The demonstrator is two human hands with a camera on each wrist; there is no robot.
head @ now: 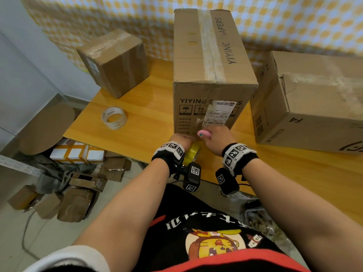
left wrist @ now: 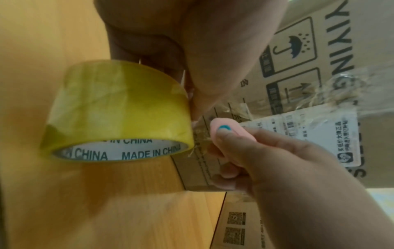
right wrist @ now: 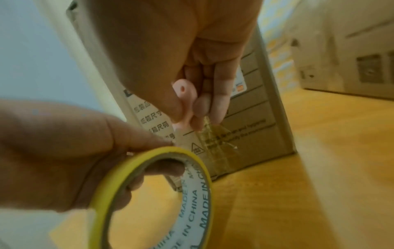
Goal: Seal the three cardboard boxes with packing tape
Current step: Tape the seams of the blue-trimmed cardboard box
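Observation:
A tall YIYING cardboard box stands mid-table, with clear tape along its top seam and down its near face. My left hand grips a yellow tape roll low at the box's front, fingers through the core. My right hand holds a small pink cutter against the tape strip next to the roll. A small sealed box sits at the back left. A wide SF Express box lies at the right.
A second, clear tape roll lies on the wooden table left of the tall box. Flattened cartons and a white packet clutter the floor to the left. A checkered curtain hangs behind the table.

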